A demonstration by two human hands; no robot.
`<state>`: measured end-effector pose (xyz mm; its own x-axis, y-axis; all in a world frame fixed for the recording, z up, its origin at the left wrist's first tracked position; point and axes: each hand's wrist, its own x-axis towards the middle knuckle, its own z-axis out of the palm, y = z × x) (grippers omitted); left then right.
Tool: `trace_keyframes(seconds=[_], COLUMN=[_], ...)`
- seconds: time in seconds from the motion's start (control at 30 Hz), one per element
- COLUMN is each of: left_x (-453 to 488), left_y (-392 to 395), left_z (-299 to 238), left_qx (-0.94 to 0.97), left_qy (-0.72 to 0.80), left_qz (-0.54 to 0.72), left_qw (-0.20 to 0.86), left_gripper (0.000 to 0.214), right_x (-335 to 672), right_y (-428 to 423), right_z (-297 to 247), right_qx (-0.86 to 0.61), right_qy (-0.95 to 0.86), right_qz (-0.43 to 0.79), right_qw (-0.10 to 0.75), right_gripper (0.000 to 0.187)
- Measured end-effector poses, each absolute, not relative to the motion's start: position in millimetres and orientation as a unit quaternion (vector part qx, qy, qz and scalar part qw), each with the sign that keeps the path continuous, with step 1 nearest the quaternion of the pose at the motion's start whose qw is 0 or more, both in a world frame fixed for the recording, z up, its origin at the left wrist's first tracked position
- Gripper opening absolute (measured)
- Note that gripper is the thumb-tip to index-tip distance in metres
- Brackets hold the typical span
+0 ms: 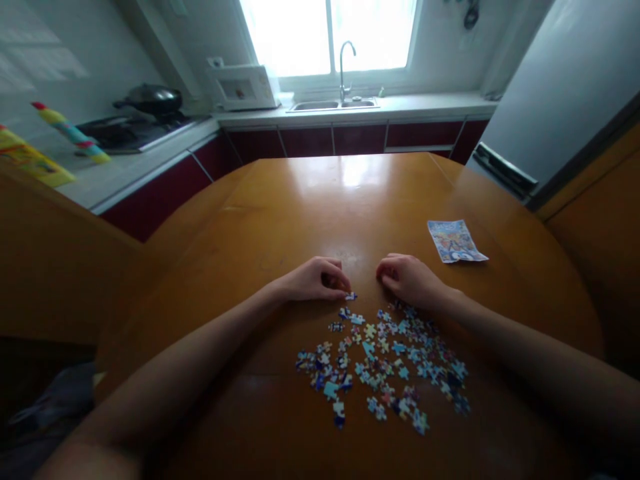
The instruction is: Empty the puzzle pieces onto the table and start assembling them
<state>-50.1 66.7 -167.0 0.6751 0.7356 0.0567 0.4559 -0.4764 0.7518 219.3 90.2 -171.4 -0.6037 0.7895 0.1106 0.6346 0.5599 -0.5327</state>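
Observation:
Both my hands rest on a round wooden table (310,200), just beyond a scatter of several small jigsaw pieces (385,363). My left hand (316,279) is curled, its fingertips pinched on a small puzzle piece (351,295) at the table surface. My right hand (407,278) lies a little to the right, fingers curled under; whether it holds anything is hidden. A printed puzzle picture sheet (455,241) lies flat to the right of my right hand.
Behind the table runs a kitchen counter with a sink and tap (334,103), a white microwave (243,87) and a stove with a wok (148,100). A grey fridge (555,100) stands at right. Colourful bottles (70,133) stand on the left counter.

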Motion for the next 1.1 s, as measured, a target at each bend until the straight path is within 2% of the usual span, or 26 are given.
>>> trace_keyframes(seconds=[0.43,0.73,0.83,0.97,1.1], left_x=[-44,-42,-44,-47,-46], left_y=[66,63,65,68,68], left_z=[-174,-170,-172,-177,-177], left_qx=[0.863,0.839,0.823,0.81,0.808], left_qy=[0.327,0.345,0.371,0.388,0.387], left_qz=[0.201,0.212,0.238,0.281,0.29], left_qw=[0.327,0.362,0.358,0.34,0.337], left_gripper=[0.016,0.021,0.026,0.027,0.028], right_x=[220,222,218,197,168], right_y=[92,95,83,30,-28], right_z=[-176,-177,-171,-155,-158], right_qx=[-0.417,-0.415,-0.415,-0.302,-0.157], right_qy=[-0.866,-0.866,-0.865,-0.894,-0.943], right_qz=[0.222,0.227,0.201,0.198,0.199], right_qw=[0.166,0.162,0.197,0.266,0.213], right_gripper=[0.016,0.016,0.015,0.012,0.014])
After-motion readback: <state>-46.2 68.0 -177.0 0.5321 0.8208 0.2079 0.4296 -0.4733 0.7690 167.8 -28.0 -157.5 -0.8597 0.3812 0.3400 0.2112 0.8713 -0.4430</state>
